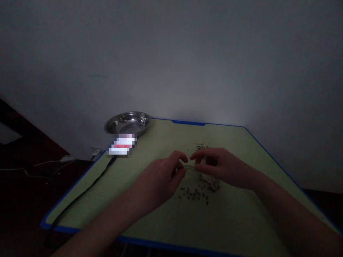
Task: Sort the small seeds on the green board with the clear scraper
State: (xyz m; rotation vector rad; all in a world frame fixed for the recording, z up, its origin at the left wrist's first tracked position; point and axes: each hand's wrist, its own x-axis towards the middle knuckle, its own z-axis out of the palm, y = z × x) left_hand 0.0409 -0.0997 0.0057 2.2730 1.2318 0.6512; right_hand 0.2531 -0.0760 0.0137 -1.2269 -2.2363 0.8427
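Observation:
A small clear round container (193, 172), see-through and dim, is on the table between my two hands. My left hand (167, 175) is curled at its left side, thumb and fingers around the rim. Over the right side of the rim is my right hand (214, 162), its index finger and thumb apart with nothing visible between them. Small dark seed-like bits (194, 194) are scattered in front of the container. A denser patch of dark and pale bits (213, 185) lies below my right hand. More dark bits (202, 145) are spread behind it. What the container holds is hard to make out.
A shiny metal bowl (128, 123) stands at the table's back left corner. In front of it lies a lit, blurred-out phone-like screen (122, 145) with a black cable (88, 191) running off the left front edge. The light-green table (150, 217) has blue edging and meets a grey wall (187, 64).

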